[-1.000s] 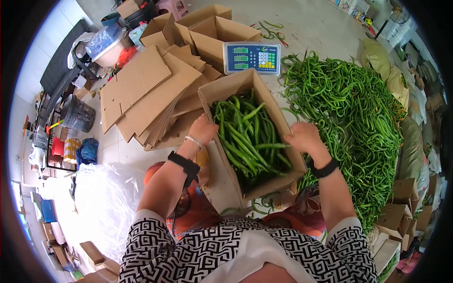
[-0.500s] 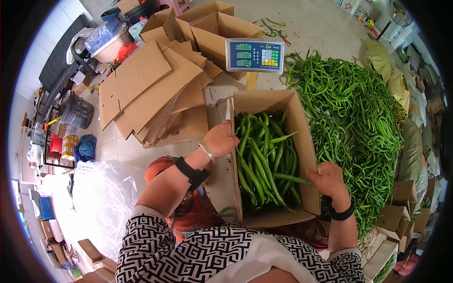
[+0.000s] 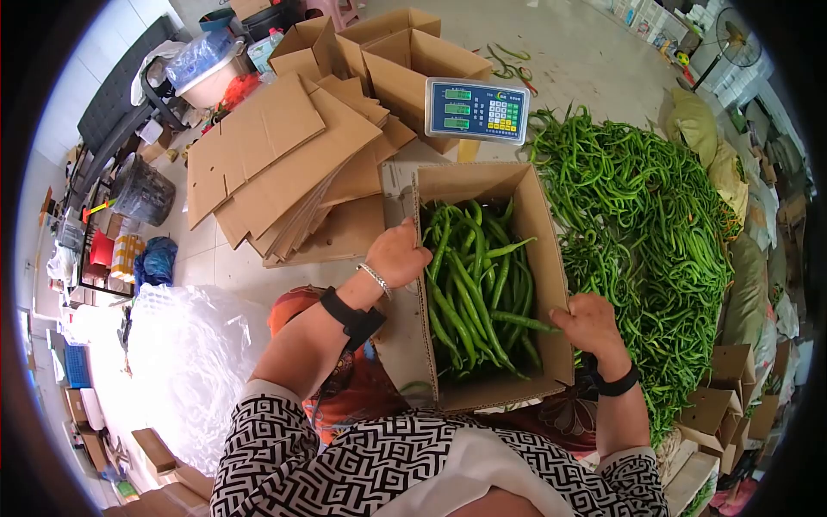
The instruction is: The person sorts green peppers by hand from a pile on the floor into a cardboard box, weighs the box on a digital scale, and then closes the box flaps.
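An uncovered cardboard box (image 3: 550, 258) sits right in front of me, partly filled with long green chili peppers (image 3: 478, 293). My left hand (image 3: 399, 252) is closed over the box's left wall, fingers curled at the rim. On the opposite side, my right hand (image 3: 594, 326) grips the right wall, thumb over the edge. One pepper lies crosswise, its tip reaching toward that thumb. Just beyond the box stands a scale display (image 3: 477, 111) with a keypad, on a yellowish post (image 3: 468, 151).
A large heap of green peppers (image 3: 655, 258) spreads over the floor at right, with sacks (image 3: 748, 293) behind. Flattened cardboard (image 3: 276, 164) is stacked at left, near opened boxes (image 3: 422, 59). White plastic sheeting (image 3: 194, 345) lies at lower left. A fan (image 3: 732, 39) stands far right.
The box, with both hands still on it, has shifted slightly left and up in view. The scale display and background have moved right and down as the view turned, so box and display appear closer together.
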Demonstrator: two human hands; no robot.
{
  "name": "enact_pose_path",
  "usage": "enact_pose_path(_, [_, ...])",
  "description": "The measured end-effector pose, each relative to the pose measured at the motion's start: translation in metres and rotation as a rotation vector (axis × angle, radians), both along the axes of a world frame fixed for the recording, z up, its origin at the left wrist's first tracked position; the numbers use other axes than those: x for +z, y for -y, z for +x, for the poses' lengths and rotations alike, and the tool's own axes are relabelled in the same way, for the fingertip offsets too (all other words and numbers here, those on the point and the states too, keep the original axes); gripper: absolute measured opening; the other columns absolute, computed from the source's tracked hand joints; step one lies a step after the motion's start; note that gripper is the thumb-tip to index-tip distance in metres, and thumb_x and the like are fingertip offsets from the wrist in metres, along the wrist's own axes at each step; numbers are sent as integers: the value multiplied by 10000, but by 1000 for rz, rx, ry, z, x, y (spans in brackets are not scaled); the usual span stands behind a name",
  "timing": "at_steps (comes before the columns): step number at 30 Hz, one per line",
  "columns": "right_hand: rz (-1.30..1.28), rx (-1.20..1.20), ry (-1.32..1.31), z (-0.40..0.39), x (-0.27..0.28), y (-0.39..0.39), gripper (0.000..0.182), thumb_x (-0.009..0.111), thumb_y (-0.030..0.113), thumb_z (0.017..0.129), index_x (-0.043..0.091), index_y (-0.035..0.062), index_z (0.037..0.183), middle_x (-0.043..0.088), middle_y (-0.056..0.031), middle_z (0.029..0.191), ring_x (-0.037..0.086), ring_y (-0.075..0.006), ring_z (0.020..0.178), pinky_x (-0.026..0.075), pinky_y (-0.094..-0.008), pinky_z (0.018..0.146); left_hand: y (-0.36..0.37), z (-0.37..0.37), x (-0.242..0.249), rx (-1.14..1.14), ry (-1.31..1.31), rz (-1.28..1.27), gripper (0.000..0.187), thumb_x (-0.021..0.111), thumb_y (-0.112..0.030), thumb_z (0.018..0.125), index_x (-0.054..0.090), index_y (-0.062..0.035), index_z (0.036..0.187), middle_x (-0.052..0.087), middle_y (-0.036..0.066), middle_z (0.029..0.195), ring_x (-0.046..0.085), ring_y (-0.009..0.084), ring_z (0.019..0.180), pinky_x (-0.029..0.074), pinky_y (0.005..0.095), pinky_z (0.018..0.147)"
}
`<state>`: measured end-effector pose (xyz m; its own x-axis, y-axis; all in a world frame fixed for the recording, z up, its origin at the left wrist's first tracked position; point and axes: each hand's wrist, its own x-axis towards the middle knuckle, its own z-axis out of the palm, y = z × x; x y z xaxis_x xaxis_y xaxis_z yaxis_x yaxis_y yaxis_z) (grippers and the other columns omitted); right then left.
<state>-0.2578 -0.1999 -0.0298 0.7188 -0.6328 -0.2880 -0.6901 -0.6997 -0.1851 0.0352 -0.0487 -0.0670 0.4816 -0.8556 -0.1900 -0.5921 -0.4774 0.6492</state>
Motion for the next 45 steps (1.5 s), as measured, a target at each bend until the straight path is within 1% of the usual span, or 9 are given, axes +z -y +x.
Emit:
enact_pose_path(12, [-55,14,71,18,-16,16,367,565,365,732,614,6,671,593,-227,731,585,-398,730,469,-472,664,9,13,3,-8,86,176,359,589,-233,735,540,78,908,602,301,918,595,404,923,467,447,818])
enact_pose_path(15, [17,-15,75,29,-14,23,377,561,380,736,606,9,682,590,-226,748,587,-390,748,461,-466,662,13,24,-6,171,-155,83,260,562,-183,714,529,69,768,605,222,637,613,335,534,508,396,583])
enact_pose_path(21, [-5,-70,6,47,-10,27,369,558,363,746,607,-2,747,614,-206,848,590,-378,827,469,-443,730,22,39,-17,155,-22,-54,294,579,-171,702,549,71,866,616,229,679,638,336,632,495,401,706])
enact_pose_path(23, [-16,-93,22,50,-9,29,367,557,363,755,617,2,766,615,-205,862,590,-372,842,467,-444,739,26,44,-22,198,56,-80,266,585,-86,694,567,15,939,599,106,668,538,176,416,421,295,361])
enact_pose_path(26, [-38,-82,-6,53,-10,35,361,560,359,761,627,6,800,619,-200,878,592,-365,860,467,-444,752,27,38,-7,206,-58,-67,355,573,-169,705,520,73,959,619,239,693,634,340,605,507,393,665])
enact_pose_path(36, [-24,-143,-25,65,-9,48,380,585,385,753,633,28,874,628,-176,949,596,-350,901,472,-432,773,36,43,-12,218,-57,-59,322,535,-148,720,502,69,955,614,235,662,626,312,533,511,388,634])
enact_pose_path(38, [-12,-140,-44,67,-5,47,384,585,388,753,631,30,881,628,-174,950,595,-348,904,472,-430,773,37,47,-16,235,45,-82,273,580,-89,710,525,28,950,606,132,687,575,207,435,461,298,403])
enact_pose_path(42, [15,-138,-55,68,-9,48,389,589,395,751,630,35,890,627,-167,955,593,-340,913,472,-425,772,36,45,-12,231,43,-62,289,581,-98,718,521,29,971,607,139,694,581,210,441,461,307,401])
enact_pose_path(45, [-1,-155,-5,68,-18,50,389,593,398,749,631,36,887,629,-164,951,595,-335,914,471,-421,771,38,47,-13,219,7,-40,290,519,-155,738,485,60,928,618,239,678,637,336,595,507,397,702])
